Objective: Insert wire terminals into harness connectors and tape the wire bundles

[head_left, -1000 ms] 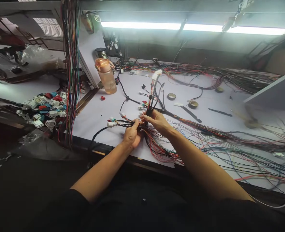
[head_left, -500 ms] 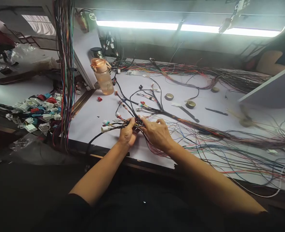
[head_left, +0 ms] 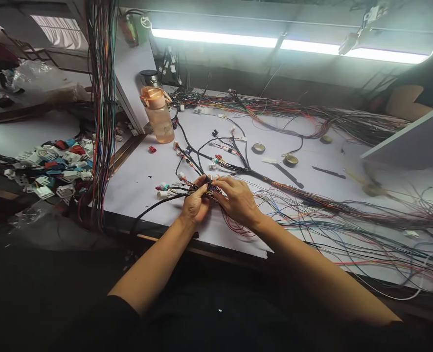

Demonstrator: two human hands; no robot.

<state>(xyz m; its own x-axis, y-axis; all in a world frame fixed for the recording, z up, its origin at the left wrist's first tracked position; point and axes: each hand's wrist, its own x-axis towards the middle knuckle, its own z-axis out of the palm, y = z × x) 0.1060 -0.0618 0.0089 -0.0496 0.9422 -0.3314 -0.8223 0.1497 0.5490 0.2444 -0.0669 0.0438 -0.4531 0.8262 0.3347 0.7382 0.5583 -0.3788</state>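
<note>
My left hand is closed around a wire harness, where several wrapped branches meet near the table's front. Just to its right, my right hand has its fingers closed on the same bunch of wires. Between the fingertips the wires are too small and crowded to tell apart. To the left, branches end in a white round connector and a teal-and-white connector. A taped harness trunk with branching connectors lies beyond my hands and runs off to the right.
An orange-lidded bottle stands at the back left. Rolls of tape and a dark flat strip lie right of centre. Loose wires spread across the right. Hanging wires and a connector pile are left. A person's arm shows back right.
My right hand's fingers have shifted and drawn closer together over the bunch. My left hand keeps its hold at nearly the same place. The whole view has shifted slightly.
</note>
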